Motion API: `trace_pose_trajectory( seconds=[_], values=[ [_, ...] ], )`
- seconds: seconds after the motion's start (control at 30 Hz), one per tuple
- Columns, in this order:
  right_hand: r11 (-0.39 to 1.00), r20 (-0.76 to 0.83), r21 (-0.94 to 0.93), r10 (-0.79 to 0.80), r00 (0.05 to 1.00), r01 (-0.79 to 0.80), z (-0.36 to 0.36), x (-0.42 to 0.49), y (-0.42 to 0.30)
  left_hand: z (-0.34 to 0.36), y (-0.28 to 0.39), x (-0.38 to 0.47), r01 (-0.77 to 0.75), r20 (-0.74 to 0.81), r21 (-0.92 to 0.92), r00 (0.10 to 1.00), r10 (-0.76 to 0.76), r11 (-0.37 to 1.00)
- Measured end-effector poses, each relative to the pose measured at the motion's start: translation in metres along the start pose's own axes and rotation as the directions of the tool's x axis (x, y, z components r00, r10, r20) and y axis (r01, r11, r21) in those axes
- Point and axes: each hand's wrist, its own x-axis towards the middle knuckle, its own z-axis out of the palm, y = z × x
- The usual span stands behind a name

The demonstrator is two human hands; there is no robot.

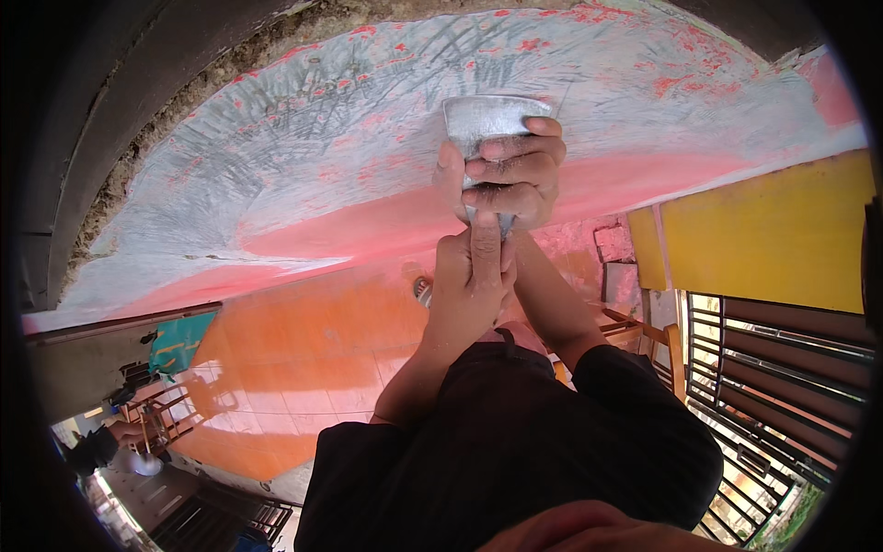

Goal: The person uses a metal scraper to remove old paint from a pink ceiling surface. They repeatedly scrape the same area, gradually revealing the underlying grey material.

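Observation:
Both of my hands are on a metal scraper (490,117) with a wide, flat blade. My right hand (524,172) wraps around the upper part of the tool, its fingers across the blade and pale dust on them. Below it, my left hand (476,265) grips the handle, one finger stretched up along it. The blade's broad edge lies against or close to a wall (331,145), where scratched grey-white surface shows between red flecks. Smooth pink paint (386,214) covers the wall's lower part. Most of the handle is hidden by my fingers.
A dark frame (90,131) with broken plaster borders the wall. Orange floor tiles (296,352) lie below. At right are a yellow panel (759,234), a wooden chair (672,359) and a barred metal gate (779,372). Another person's arm (103,445) shows at far left, near a wooden chair (162,417).

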Motion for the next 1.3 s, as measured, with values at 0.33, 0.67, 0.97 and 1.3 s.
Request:
trace_pose_trajectory(
  seconds=[0.33, 0.67, 0.97, 1.3],
  values=[
    [0.999, -0.046, 0.040, 0.004, 0.999, -0.002, 0.009, -0.013, -0.001, -0.006, -0.017, 0.004, -0.108, -0.016, 0.016, 0.994, 0.108, 0.994],
    [0.997, -0.110, 0.079, 0.026, 0.994, -0.017, 0.020, -0.027, -0.006, -0.019, -0.020, -0.001, -0.064, -0.034, 0.031, 0.997, 0.065, 0.998],
    [0.999, -0.050, 0.029, 0.026, 0.998, -0.024, 0.021, -0.034, -0.012, -0.027, -0.026, -0.003, -0.015, -0.079, 0.050, 0.997, 0.019, 0.999],
    [0.995, -0.101, 0.101, 0.033, 0.994, -0.023, 0.018, -0.042, -0.008, -0.023, -0.021, 0.000, -0.058, -0.037, -0.003, 0.998, 0.058, 0.998]
  ],
)
